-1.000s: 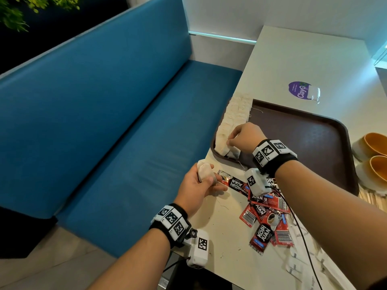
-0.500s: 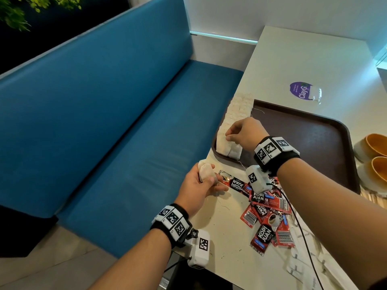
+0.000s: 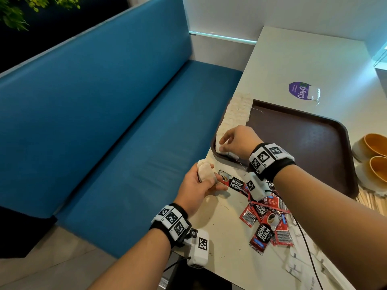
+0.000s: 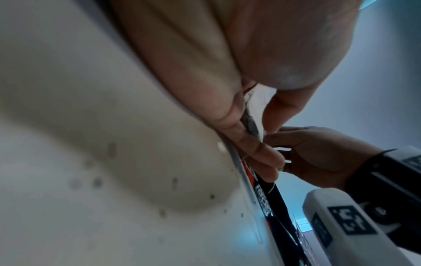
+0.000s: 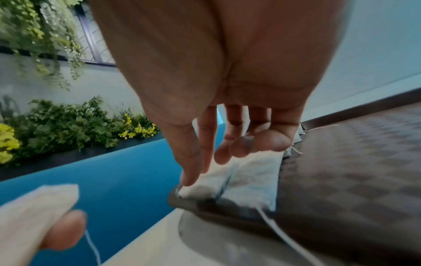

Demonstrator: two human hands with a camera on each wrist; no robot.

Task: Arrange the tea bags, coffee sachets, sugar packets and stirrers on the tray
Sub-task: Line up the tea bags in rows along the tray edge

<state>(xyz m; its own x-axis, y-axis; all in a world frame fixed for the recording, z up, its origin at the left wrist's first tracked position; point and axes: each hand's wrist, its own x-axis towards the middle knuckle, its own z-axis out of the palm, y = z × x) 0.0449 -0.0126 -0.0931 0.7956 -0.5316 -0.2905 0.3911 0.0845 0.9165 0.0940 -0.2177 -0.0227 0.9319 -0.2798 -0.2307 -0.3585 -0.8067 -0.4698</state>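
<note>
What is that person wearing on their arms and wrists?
Both forearms are bare, with no sleeves in view. The left wrist and right wrist each carry a black band faced with white tiles printed with black square codes. A white camera pod bearing the same kind of code hangs under each wrist, trailing a thin black cable.

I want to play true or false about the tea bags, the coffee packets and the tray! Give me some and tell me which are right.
1. The left hand holds tea bags. True.
2. The coffee packets lie in the tray. False: they lie in a pile on the table, beside the tray.
3. A row of tea bags runs along the tray's left edge. True.
4. The right hand is lifting a coffee packet. False: its fingers touch the nearest tea bag of the row.
5. Two orange bowls sit to the right of the tray. True.
</note>
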